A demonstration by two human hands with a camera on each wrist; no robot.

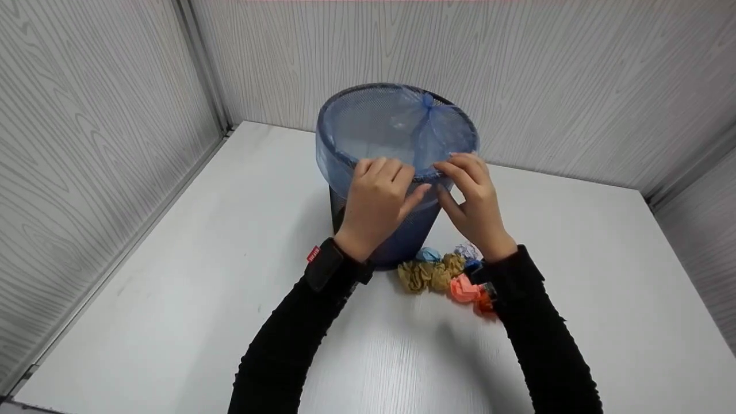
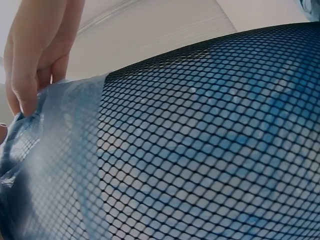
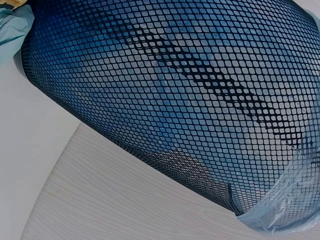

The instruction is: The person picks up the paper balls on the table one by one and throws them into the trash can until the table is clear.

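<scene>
A black mesh wastebasket (image 1: 397, 230) stands upright, lined with a thin blue trash bag (image 1: 374, 123) folded outward over its rim. Knotted plastic gathers near the bag's back right edge. At the front rim, my left hand (image 1: 376, 198) curls its fingers over the bag, thumb outside. Just to the right, my right hand (image 1: 474, 198) pinches the bag's edge at the rim between thumb and fingers. The left wrist view shows the right hand (image 2: 37, 55) on the bag's turned-down edge (image 2: 70, 115). In the right wrist view, mesh (image 3: 165, 100) fills most of the picture and neither hand appears.
Crumpled paper balls lie by the basket's front right foot: brown (image 1: 414, 276), light blue (image 1: 428, 255), pink (image 1: 463, 288) and orange (image 1: 485, 305) among them. The right wrist partly covers the group. Wood-grain panels (image 1: 517, 75) enclose the white table (image 1: 190, 276) behind and at both sides.
</scene>
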